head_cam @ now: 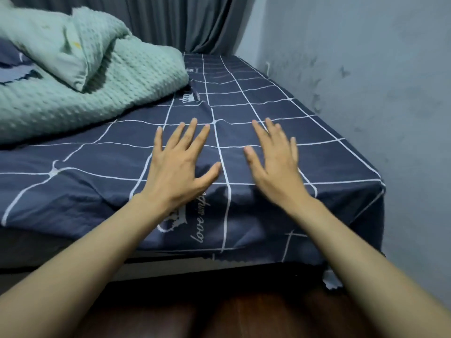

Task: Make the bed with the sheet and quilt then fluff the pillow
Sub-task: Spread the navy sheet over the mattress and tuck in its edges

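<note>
Nearest the camera, at 6 o'clock, a dark reddish-brown floor (244, 318) is seen below the foot of a bed. Two bare forearms are stretched forward from the lower corners. The left hand (180, 164) is laid flat, palm down, with fingers straight and spread, and nothing is gripped by it. The right hand (274, 162), just beside it at 3 o'clock, is likewise flattened with fingers straight and nothing held; it is slightly blurred. Both hands are pressed on a navy blue cotton sheet with a white grid pattern (256, 98), which is spread under them across the mattress and draped over the near edge, where white script and a crown print are shown. The hands are placed close to that near edge, a white grid line running between them. Farther off, at 10 o'clock from the left hand and well apart from it, a mint green dotted plush quilt (97, 89) is heaped in a crumpled pile. At 12 o'clock, grey curtains (175, 23) are hung; at 2 o'clock, a pale blue-grey wall (366, 69) is met by the bed.
</note>
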